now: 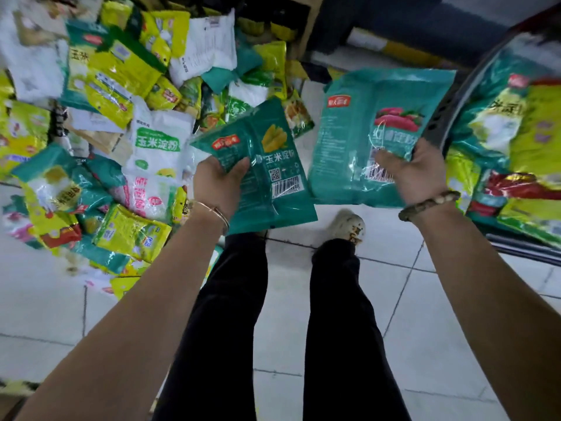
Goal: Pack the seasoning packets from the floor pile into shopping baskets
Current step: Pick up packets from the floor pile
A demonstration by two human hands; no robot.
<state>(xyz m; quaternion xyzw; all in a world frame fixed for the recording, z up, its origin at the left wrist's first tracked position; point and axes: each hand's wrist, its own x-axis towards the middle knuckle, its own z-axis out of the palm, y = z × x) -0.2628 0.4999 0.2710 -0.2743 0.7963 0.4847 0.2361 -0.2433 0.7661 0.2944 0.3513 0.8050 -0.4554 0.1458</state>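
1. Counted two teal packets held up, one per hand; too many to count in the floor pile [115,117], far left.
2. Gripped the smaller corn-picture packet [270,177] in the left hand [217,183] and the larger red-picture packet [364,123] in the right hand [416,174], hands apart, barcodes showing.
3. Noted the basket [440,113] at right, packed with packets; one shoe [349,223] on the tiled floor [425,299].

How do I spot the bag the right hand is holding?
Start at the dark basket on the right. Just left of its rim, the right hand grips a big teal packet. Unlike the smaller teal packet in the left hand, which shows yellow corn, it shows a red picture.
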